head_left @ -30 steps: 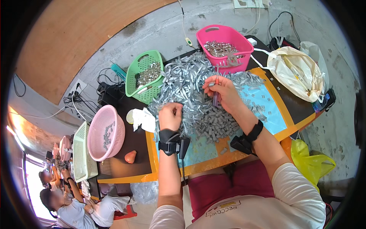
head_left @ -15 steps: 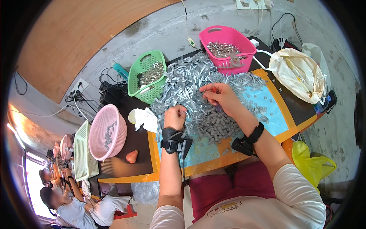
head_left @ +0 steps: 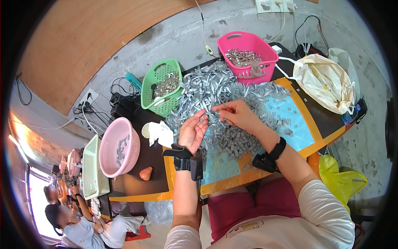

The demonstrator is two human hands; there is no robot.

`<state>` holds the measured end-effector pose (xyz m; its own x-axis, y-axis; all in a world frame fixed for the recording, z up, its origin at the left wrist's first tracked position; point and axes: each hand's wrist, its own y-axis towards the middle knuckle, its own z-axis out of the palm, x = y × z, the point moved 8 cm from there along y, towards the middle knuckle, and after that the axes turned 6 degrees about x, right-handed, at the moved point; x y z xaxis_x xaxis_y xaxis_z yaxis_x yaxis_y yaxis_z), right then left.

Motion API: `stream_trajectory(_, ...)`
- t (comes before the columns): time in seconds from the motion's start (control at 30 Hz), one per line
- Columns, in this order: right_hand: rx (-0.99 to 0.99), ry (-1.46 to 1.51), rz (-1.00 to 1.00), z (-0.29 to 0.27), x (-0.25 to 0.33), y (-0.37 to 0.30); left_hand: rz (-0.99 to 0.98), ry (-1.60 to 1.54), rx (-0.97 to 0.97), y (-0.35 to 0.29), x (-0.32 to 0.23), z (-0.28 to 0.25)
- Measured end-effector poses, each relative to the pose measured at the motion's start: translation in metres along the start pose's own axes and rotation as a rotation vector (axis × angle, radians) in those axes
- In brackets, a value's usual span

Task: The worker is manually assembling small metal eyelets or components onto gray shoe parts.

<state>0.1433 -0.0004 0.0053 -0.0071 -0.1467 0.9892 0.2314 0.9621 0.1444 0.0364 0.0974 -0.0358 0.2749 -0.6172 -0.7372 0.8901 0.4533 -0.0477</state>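
Over a heap of grey strips (head_left: 207,85), my two hands are close together, fingertips nearly meeting. My left hand (head_left: 194,129) is turned with its palm partly up; its thumb and fingertips come together, and whatever they hold is too small to make out. My right hand (head_left: 238,115) is closed round a small red thing (head_left: 229,110), mostly hidden by the fingers, with thumb and forefinger reaching toward the left fingertips. Below the right hand lies a pile of short grey pieces (head_left: 237,141) on the blue table cover (head_left: 219,170).
Behind the heap stand a green basket (head_left: 149,97) and a pink basket (head_left: 269,66), both holding shiny metal parts. To the left are a pink colander (head_left: 132,155), white tissue (head_left: 161,133) and a reddish fruit (head_left: 146,173). A cream bag (head_left: 323,83) lies right. Other people sit far left.
My left hand has rolled from back-up to palm partly up and lifted toward the right hand. My right hand has come slightly nearer me and left, closing the gap between them.
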Motion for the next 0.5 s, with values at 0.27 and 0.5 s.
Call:
stream_trajectory(0.27, -0.136, -0.147, -0.065, -0.012, -0.003, 0.001, 0.139, 0.192, -0.003, -0.001, -0.002, 0.012)
stream_trajectory(0.5, -0.081, -0.148, -0.153, -0.002, 0.003, 0.001, 0.222, 0.272, -0.042, -0.003, -0.006, 0.013)
